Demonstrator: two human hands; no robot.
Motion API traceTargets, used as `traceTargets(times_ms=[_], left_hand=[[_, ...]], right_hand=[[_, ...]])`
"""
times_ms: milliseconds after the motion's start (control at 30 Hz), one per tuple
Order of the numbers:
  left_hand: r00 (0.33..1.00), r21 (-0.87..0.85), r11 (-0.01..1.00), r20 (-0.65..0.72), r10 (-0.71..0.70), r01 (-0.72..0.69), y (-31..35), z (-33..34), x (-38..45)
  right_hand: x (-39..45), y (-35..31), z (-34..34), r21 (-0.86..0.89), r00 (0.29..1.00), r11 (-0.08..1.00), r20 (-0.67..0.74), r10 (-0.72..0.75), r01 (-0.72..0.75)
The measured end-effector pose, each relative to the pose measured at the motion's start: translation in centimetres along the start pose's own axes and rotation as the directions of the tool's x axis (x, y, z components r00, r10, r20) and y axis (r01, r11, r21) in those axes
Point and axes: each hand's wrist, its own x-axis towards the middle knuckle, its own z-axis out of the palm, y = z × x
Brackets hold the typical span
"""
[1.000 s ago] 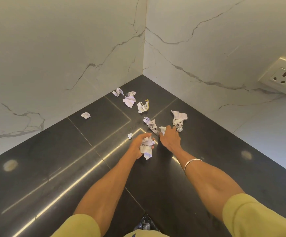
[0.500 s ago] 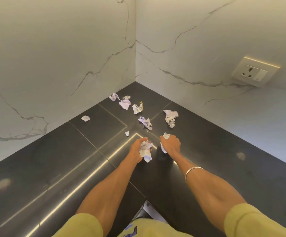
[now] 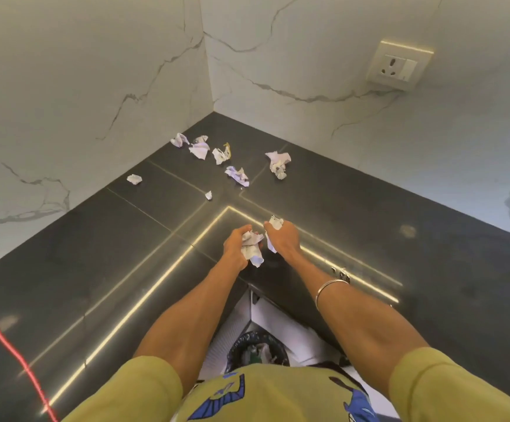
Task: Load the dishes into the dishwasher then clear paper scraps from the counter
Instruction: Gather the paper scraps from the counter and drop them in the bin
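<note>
My left hand (image 3: pixel 238 246) grips a wad of crumpled white paper scraps (image 3: pixel 252 248) above the black counter (image 3: pixel 369 226). Beside it, my right hand (image 3: pixel 284 239) grips another crumpled scrap (image 3: pixel 275 223), which pokes out above and below the fist. Both hands are close together near the counter's inner corner edge. Several more crumpled scraps (image 3: pixel 238 175) lie loose on the counter toward the wall corner, among them one at the far left (image 3: pixel 134 179) and a larger one on the right (image 3: pixel 279 162).
White marble walls meet at the corner behind the scraps. A wall socket (image 3: pixel 399 66) sits on the right wall. Below the counter's edge, a bin with a dark liner (image 3: pixel 256 348) stands on the floor by my body. A red line (image 3: pixel 7 345) crosses the lower left.
Both hands have pulled back from the scrap pile toward me, the right one having picked up a scrap. The view has tilted down, revealing the bin below.
</note>
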Motion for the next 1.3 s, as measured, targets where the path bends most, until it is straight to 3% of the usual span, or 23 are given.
traceTargets(times_ms=[133, 467, 667, 900, 1300], left_hand=[[1.000, -0.065, 0.998, -0.016, 0.018, -0.019, -3.3, -0.9, 0.3], [0.988, -0.264, 0.959, -0.139, 0.071, -0.106, -9.3, -1.4, -8.6], [0.989, -0.287, 0.957, -0.145, 0.006, -0.048, -14.2, -1.8, -13.3], [0.980, -0.211, 0.977, -0.188, -0.066, 0.025, -17.3, -3.1, -15.2], [0.967, -0.055, 0.993, -0.227, -0.112, 0.103, -19.4, -7.3, -14.3]], right_hand=[[-2.2, 2.5, 0.0, 0.014, 0.998, 1.000, 0.053, -0.014, 0.013], [-8.1, 6.4, -1.6, -0.027, 0.987, 0.997, 0.149, -0.062, 0.066], [-12.5, 8.6, -2.2, -0.010, 0.984, 0.999, 0.174, -0.048, 0.051], [-14.9, 11.2, -2.4, -0.063, 0.958, 0.998, 0.283, 0.038, -0.021], [-18.7, 12.0, -1.0, 0.055, 0.933, 0.983, 0.327, 0.150, -0.177]])
